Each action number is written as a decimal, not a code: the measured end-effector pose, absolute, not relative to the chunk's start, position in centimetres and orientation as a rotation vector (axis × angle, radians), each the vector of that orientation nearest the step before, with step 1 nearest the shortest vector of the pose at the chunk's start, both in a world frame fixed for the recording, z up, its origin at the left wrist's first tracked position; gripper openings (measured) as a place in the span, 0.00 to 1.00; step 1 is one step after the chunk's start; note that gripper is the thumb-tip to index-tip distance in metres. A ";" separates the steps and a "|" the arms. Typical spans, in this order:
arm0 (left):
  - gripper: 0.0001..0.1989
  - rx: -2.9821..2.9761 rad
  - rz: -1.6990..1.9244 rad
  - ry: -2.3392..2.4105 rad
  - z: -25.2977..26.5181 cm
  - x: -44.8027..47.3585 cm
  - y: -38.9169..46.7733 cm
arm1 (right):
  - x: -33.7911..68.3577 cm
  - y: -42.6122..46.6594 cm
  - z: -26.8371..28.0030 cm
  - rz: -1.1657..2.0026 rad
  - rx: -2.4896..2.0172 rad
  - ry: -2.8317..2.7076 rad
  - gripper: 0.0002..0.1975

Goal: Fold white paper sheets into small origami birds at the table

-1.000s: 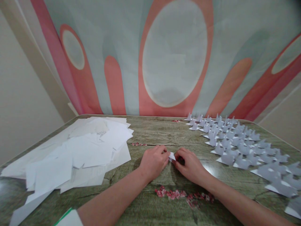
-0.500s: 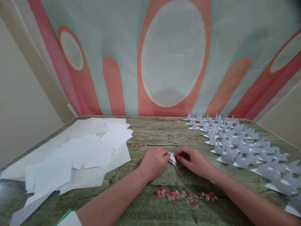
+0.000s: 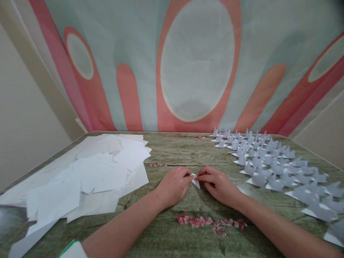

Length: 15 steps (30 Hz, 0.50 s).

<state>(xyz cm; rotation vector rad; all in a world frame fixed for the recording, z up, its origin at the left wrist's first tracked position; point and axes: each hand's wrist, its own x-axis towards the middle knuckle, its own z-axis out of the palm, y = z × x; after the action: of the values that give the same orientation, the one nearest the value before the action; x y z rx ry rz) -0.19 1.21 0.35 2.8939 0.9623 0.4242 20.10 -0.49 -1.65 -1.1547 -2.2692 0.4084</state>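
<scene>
A small folded piece of white paper (image 3: 196,183) is held just above or on the wood-patterned table, between my two hands. My left hand (image 3: 176,186) is closed on its left side, fingertips pinching the paper. From the other side my right hand (image 3: 219,184) pinches the paper's upper edge with thumb and forefinger. The fingertips of both hands nearly meet there and cover part of the folds. To the right stand several rows of folded white paper birds (image 3: 276,166).
A spread pile of white paper sheets (image 3: 104,173) covers the table's left side. Printed pink flowers (image 3: 196,220) mark the wooden tabletop (image 3: 177,148). Behind it hangs a patterned pink and pale-green backdrop (image 3: 146,46). A white and green corner (image 3: 72,250) shows by my left forearm.
My right hand has moved left, and its fingertips now touch the folded paper instead of hovering beside it. My left hand has shifted slightly left, still holding the paper.
</scene>
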 end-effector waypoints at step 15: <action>0.20 2.559 0.573 0.921 0.0 -1.1 2.4 | 19.5 -0.7 -1.3 0.045 -1.034 -2.458 0.17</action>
<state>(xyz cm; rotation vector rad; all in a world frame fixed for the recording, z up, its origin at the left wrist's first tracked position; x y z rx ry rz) -1.08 2.37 -0.03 2.5589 0.9211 0.5727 19.54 -0.70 -1.29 -1.0336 -2.4582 0.0450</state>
